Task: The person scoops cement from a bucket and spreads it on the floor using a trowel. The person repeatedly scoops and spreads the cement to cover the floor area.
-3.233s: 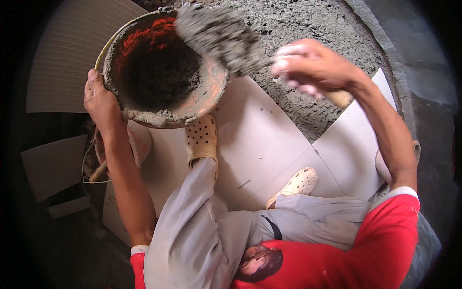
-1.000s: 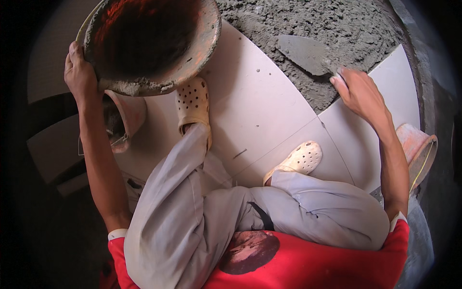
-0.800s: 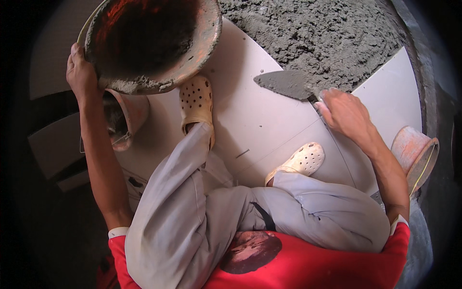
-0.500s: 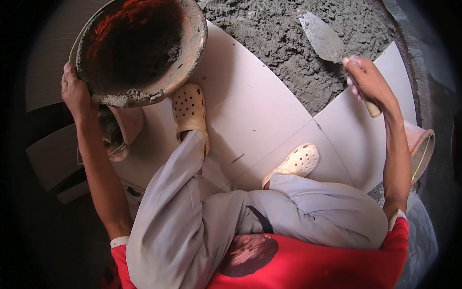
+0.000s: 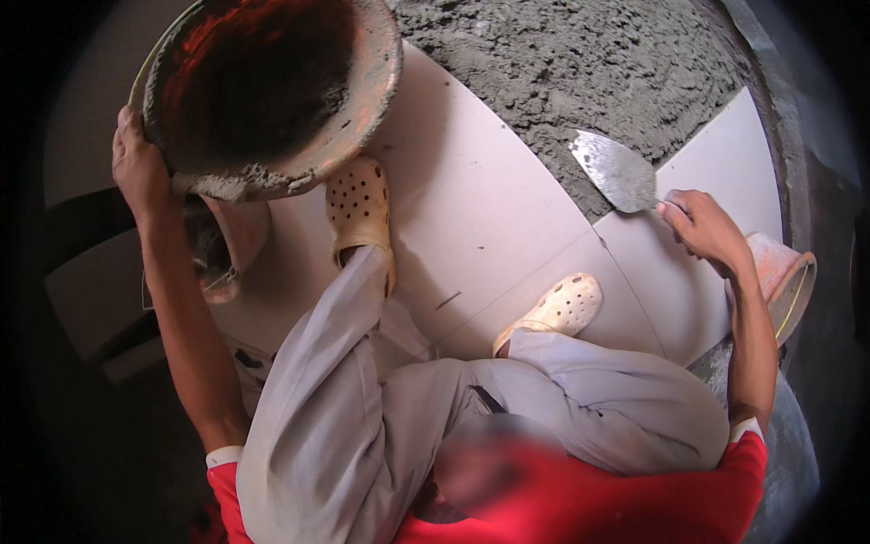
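Note:
My left hand grips the rim of a wide orange bucket caked with grey mortar. The bucket is tilted so its dark inside faces me, and some mortar clings to its lower lip. In my right hand is a trowel, its handle wrapped by my fingers. The trowel's blade lies over the near corner of the bed of wet mortar, pointing left. Pale floor tiles border the mortar on its near side and at the right.
A second mortar-stained bucket lies tipped under my left forearm. Another bucket is on its side beyond my right forearm. My feet, in cream clogs, rest on the tiles. A raised edge runs along the right.
The trowel has come down and nearer to me, from the middle of the mortar to its corner. The mortar there looks smoother. The bucket has shifted slightly right.

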The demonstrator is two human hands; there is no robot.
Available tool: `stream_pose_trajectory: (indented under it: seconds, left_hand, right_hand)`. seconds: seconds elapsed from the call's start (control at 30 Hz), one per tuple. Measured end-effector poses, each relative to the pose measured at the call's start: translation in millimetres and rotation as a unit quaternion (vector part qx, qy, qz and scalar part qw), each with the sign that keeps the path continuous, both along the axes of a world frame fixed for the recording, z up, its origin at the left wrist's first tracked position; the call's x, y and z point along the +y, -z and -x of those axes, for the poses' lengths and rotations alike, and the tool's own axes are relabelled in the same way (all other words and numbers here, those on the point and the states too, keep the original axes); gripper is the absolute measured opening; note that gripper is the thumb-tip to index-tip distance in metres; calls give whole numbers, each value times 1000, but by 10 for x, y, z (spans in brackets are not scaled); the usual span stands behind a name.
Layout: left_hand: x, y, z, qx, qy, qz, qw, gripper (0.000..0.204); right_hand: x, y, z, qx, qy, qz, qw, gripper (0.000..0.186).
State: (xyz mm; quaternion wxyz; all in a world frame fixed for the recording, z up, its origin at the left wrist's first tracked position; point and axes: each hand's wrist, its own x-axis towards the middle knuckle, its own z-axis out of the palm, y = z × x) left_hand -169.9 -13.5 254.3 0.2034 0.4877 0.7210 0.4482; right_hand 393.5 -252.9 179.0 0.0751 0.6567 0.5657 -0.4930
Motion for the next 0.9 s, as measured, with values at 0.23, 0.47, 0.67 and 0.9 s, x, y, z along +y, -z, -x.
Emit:
stream_pose_trajectory:
  seconds: [0.23,0.47,0.67,0.9]
  left_hand:
    - [-114,80,-58,51,96,-73,991,36]
    - [-345,50,-663,38,187,-107,976,35]
    - [-344,-16,-640,20,148,-81,986,30]
    - [-472,-78,-132,53,182,-104,976,38]
  right_hand:
    - [795,-453,444,-61,-135,-278,949,27]
    - [1988,-246,1813,-194,-277,-475,812,14]
    - [2450,-107,2911,-163,-298,-412,845,15]
    - [2530,62,2850,-33,-408,-328,852,20]
